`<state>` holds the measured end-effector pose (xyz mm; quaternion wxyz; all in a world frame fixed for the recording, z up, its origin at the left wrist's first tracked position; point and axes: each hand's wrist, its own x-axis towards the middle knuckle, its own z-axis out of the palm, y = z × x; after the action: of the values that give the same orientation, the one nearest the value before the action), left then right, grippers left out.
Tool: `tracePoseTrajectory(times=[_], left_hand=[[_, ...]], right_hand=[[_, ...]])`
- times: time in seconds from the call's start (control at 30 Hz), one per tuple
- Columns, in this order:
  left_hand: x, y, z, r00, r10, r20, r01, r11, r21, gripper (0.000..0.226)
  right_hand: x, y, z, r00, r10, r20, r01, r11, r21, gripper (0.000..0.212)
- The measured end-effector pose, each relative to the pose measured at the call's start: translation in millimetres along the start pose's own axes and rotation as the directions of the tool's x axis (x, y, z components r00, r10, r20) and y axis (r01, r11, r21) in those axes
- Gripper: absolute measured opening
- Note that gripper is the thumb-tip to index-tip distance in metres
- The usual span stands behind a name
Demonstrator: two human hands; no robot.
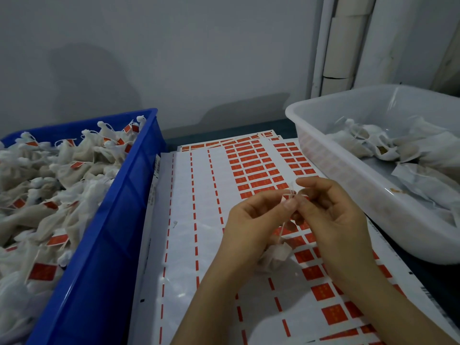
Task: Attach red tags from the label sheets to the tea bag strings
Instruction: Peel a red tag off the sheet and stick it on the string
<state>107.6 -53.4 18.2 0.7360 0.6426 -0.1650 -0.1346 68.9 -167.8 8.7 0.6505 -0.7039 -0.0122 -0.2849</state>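
Observation:
A white label sheet (194,220) with rows of red tags lies flat on the table between two bins. Above it my left hand (251,220) and my right hand (328,210) meet fingertip to fingertip. Both pinch the top of a thin white string (282,229). A small tea bag (275,257) hangs from that string below my hands, just over the sheet. A red tag seems to sit between my fingertips, mostly hidden by them.
A blue bin (117,207) on the left is heaped with tea bags that carry red tags. A translucent white bin (331,170) on the right holds tea bags without tags. More label sheets (249,140) lie stacked beyond. A grey wall stands behind.

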Motion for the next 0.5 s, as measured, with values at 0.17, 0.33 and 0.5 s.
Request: tracePoseTrajectory(times=[0.17,0.33,0.5], left_hand=[[-0.5,-2.9,-2.4,1.000,-0.003,0.021,0.004,1.000,-0.008,0.027],[-1.9,-2.1,-1.8,0.999,0.004,0.047,-0.007,0.998,0.063,0.016],[-2.1,-0.6,-0.6,1.000,0.001,0.003,-0.001,0.999,0.034,0.010]], right_hand=[[-0.5,0.0,-0.1,1.000,-0.024,0.007,0.024,1.000,0.019,0.021],[-0.5,2.4,-1.3,1.000,-0.011,-0.009,0.011,1.000,0.025,0.022],[-0.5,2.0,-0.9,1.000,-0.001,-0.005,0.001,1.000,0.010,0.022]])
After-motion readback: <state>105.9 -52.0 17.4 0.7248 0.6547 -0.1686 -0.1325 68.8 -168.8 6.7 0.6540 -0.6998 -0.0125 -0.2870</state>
